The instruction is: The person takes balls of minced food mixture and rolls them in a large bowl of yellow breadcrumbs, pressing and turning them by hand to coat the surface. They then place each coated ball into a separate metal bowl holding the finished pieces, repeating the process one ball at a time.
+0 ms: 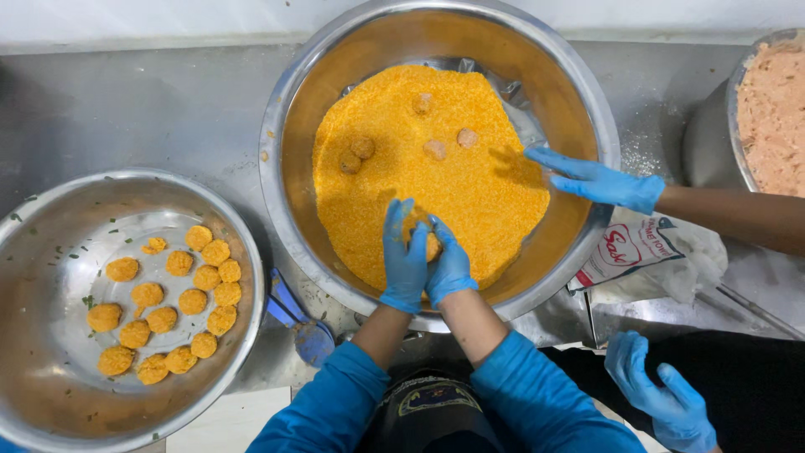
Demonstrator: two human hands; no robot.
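Head view: left hand (404, 264) and right hand (449, 267) cup a crumbed patty (431, 245), fingers closed round it, over the crumbs (436, 189) in the big bowl (293, 151). It looks soft, light and crumbly; best cradled by its edges.

To my left I see a steel bowl (33, 277) of crumbed patties (178, 300); far right, a bowl of pinkish mince (776, 113), a crumpled white bag (650, 256), a co-worker's gloved hand (599, 180).
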